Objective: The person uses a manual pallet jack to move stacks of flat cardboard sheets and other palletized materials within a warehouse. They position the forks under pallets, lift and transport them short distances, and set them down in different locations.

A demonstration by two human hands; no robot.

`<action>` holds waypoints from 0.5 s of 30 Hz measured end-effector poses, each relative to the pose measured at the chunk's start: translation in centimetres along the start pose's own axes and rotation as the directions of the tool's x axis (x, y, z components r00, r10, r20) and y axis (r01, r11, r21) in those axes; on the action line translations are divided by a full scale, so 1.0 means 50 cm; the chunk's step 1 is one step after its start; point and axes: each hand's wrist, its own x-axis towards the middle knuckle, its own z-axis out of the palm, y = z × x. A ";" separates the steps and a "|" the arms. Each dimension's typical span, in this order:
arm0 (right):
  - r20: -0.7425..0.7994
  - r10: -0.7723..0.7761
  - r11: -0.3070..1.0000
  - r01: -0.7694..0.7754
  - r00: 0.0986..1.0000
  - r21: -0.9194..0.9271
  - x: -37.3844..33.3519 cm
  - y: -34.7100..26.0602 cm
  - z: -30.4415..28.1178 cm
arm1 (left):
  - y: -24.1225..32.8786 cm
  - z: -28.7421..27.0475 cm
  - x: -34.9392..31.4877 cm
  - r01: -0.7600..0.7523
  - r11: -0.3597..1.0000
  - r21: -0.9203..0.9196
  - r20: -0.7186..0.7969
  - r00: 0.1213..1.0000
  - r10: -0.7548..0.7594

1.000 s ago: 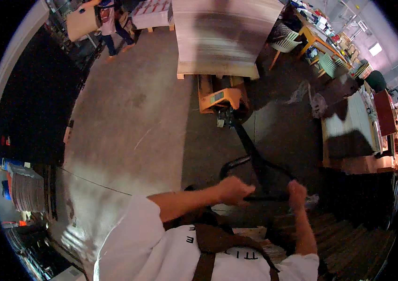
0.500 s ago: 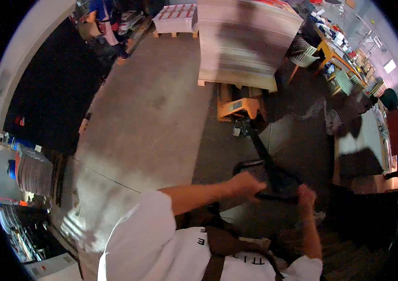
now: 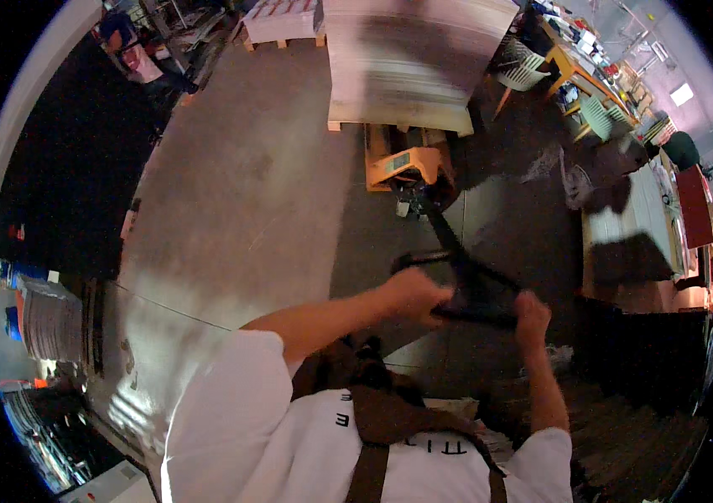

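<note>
Both of my hands grip the black loop handle [image 3: 478, 312] of a pallet jack. My left hand [image 3: 418, 295] is wrapped round the handle's left side, and my right hand [image 3: 533, 318] is closed on its right side. From the handle a dark shaft runs forward to the orange pallet jack body [image 3: 407, 168]. Its forks go in under a wooden pallet [image 3: 403, 117], where they are hidden. A tall stack of pale sheets [image 3: 411, 67] stands on that pallet.
Another pallet with a wrapped stack [image 3: 283, 21] stands at the far left, near a person [image 3: 134, 50]. White chairs [image 3: 522, 71] and a cluttered yellow table [image 3: 579, 59] are far right. A pale stack [image 3: 633, 210] sits closer on the right; stacked sheets [image 3: 50, 318] stand at left.
The whole scene has shifted slightly up and left in view. My hands keep hold of the pallet jack handle. The person at the far left has bent lower.
</note>
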 end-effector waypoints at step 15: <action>0.256 -0.033 0.949 0.110 0.966 -0.294 0.013 -0.175 0.008 | -0.008 0.001 -0.065 0.038 0.999 -0.034 0.168 0.985 -0.032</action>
